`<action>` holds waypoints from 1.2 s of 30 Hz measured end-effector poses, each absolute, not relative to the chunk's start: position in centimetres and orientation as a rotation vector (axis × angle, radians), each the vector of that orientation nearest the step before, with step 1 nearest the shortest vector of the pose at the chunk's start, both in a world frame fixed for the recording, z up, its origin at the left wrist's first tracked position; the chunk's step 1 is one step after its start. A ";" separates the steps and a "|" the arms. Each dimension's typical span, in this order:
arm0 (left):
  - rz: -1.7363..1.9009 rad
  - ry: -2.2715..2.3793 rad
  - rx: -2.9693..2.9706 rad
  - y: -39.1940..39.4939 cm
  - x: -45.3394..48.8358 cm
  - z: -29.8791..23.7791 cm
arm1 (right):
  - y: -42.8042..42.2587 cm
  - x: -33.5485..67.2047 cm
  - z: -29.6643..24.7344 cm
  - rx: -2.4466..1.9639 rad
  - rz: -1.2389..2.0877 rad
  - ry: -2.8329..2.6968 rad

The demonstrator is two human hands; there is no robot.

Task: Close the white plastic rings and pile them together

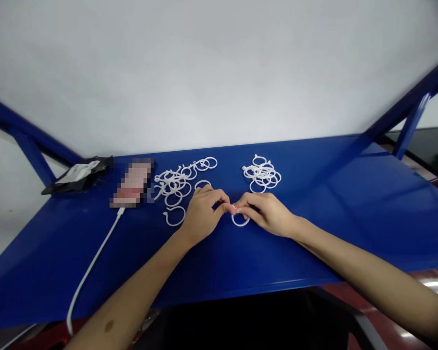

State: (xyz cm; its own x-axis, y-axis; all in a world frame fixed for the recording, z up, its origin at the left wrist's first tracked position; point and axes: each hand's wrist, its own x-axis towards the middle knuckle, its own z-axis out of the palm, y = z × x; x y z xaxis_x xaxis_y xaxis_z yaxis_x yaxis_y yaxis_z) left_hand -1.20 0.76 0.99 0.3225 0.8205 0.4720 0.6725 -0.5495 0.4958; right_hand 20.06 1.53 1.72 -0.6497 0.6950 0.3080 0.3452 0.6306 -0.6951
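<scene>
Between my two hands is a thin white plastic ring, its top pinched by the fingertips of both. My left hand is closed on the ring's upper left, and my right hand is closed on its upper right. The fingertips cover the part where the ring's ends meet. Left of my left hand lies a loose spread of similar white rings, some with open ends and small knobs. Beyond my right hand sits a tighter heap of white rings.
A phone with a blurred screen lies at the left, with a white cable running off the front edge. Behind it is a black plastic bag with a white label. Blue metal braces flank the blue tabletop, and a pale wall stands behind.
</scene>
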 end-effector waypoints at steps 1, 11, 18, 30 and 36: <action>1.035 1.374 2.397 0.9 -1.3 1.1 | 1.6 19.9 1.7 -0.855 0.802 -2.265; 0.632 1.967 2.683 2.2 -3.6 0.8 | 6.9 23.6 1.8 -1.289 0.150 -1.845; 0.490 1.875 2.754 2.0 -3.5 0.5 | 9.8 25.4 0.5 -1.526 0.187 -1.730; 0.820 1.516 2.712 1.4 -2.4 1.1 | 9.3 24.9 0.7 -1.459 0.025 -1.790; 0.951 1.294 2.770 1.2 -2.2 1.0 | 5.6 22.5 2.7 -1.236 0.044 -1.937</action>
State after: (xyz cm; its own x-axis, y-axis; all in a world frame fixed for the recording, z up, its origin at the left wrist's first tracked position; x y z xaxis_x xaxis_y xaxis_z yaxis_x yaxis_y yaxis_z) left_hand -2.20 1.24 1.03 0.4973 0.6807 0.5378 0.7164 -0.6719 0.1879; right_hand 22.47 5.61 2.66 -0.1832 0.7691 0.6123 0.7403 0.5177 -0.4288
